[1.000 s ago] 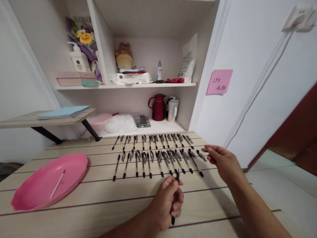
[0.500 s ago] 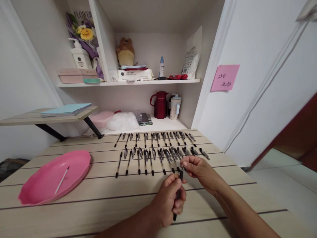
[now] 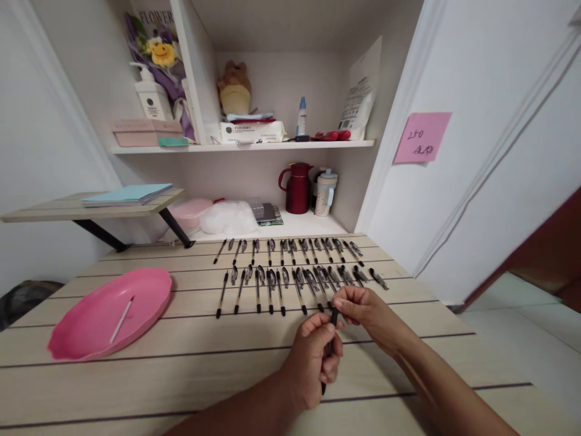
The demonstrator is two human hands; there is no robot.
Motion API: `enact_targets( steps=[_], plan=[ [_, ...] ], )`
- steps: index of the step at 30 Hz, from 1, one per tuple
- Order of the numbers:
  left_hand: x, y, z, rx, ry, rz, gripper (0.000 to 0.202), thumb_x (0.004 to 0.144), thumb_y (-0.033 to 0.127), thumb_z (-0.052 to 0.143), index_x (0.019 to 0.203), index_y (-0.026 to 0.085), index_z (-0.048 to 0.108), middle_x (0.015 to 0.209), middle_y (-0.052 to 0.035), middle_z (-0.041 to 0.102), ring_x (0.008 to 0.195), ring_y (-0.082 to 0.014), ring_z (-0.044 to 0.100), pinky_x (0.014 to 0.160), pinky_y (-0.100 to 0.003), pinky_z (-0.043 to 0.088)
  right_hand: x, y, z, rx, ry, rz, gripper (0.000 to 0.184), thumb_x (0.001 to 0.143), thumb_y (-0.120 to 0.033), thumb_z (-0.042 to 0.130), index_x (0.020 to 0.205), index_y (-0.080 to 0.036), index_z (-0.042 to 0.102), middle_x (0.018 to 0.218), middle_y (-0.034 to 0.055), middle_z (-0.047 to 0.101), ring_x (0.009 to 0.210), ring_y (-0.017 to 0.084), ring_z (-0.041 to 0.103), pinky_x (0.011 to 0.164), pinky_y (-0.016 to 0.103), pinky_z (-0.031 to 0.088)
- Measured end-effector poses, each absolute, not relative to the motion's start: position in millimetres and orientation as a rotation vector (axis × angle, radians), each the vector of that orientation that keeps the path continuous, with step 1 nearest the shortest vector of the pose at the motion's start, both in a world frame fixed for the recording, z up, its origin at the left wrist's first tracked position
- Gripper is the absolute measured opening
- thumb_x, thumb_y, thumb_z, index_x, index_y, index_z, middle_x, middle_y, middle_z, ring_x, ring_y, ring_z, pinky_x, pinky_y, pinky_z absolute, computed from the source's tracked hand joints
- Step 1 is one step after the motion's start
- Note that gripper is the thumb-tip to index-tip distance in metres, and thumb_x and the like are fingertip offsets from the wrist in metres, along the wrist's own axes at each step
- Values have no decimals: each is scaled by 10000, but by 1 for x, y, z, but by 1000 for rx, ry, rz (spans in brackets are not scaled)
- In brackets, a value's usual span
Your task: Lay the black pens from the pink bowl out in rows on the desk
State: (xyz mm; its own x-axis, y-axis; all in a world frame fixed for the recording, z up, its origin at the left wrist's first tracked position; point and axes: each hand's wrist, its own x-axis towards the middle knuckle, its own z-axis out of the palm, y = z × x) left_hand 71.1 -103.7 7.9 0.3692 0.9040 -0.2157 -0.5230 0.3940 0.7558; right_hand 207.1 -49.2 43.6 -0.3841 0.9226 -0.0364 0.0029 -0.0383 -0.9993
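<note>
My left hand [image 3: 313, 357] is wrapped round a black pen [image 3: 334, 316], its upper end tilted away from me and its lower end poking out below my fist. At that upper end, my right hand [image 3: 370, 315] pinches with thumb and forefinger. Whatever sits between those fingertips is hidden. Just beyond my hands lies a near row of capless pens [image 3: 258, 292], with loose pen caps [image 3: 285, 277] beside them. A farther row of pens [image 3: 253, 252] and caps lies behind it. At the near row's right end, a few caps [image 3: 378, 279] lie without pens beside them.
A pink tray [image 3: 68, 339] holding a thin white stick [image 3: 121, 320] is on the table's left. A raised wooden stand [image 3: 40, 209] carries blue paper [image 3: 127, 194]. Behind the table, a shelf holds a red jug [image 3: 298, 189], a tumbler [image 3: 325, 194] and a plastic bag [image 3: 229, 218].
My right fingertips have come down onto the pen's upper end, where a small gap showed before. My left hand keeps its hold. The camera view has shifted slightly.
</note>
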Motion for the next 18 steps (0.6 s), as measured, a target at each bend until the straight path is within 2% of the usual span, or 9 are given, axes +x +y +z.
enact_targets(
  steps=[4, 8, 10, 13, 18],
  plan=[
    [71, -102, 8, 656, 702, 1010, 148, 764, 322, 504, 843, 205, 459, 547, 67, 468, 305, -9, 208, 330, -167, 78, 204, -50, 40, -943, -1419, 1540, 281, 685, -419, 667, 644, -163, 559, 524, -10, 576, 492, 85, 461, 519, 230, 333],
    [69, -99, 11, 631, 698, 1012, 149, 753, 319, 501, 839, 211, 446, 535, 74, 455, 303, -9, 207, 337, -163, 72, 203, -52, 37, -821, -1264, 1677, 335, 749, -472, 581, 886, -174, 645, 811, 55, 636, 672, 132, 536, 616, 268, 401],
    [69, -99, 11, 624, 695, 994, 149, 749, 316, 497, 837, 209, 445, 532, 74, 455, 301, -8, 212, 340, -162, 70, 203, -52, 37, -791, -1200, 1723, 354, 731, -458, 607, 945, -179, 649, 889, 78, 635, 719, 153, 544, 613, 278, 408],
    [70, -99, 11, 628, 693, 973, 155, 741, 314, 500, 835, 200, 454, 529, 72, 463, 297, -4, 215, 343, -161, 70, 203, -51, 36, -779, -1211, 1731, 280, 681, -385, 681, 845, -159, 667, 786, 64, 639, 620, 132, 520, 567, 270, 392],
    [71, -101, 12, 653, 678, 975, 193, 719, 326, 527, 841, 195, 456, 526, 75, 469, 295, -1, 208, 336, -163, 64, 201, -50, 33, -809, -1267, 1699, 236, 660, -367, 704, 688, -149, 618, 594, 12, 589, 491, 95, 462, 514, 249, 354]
  ],
)
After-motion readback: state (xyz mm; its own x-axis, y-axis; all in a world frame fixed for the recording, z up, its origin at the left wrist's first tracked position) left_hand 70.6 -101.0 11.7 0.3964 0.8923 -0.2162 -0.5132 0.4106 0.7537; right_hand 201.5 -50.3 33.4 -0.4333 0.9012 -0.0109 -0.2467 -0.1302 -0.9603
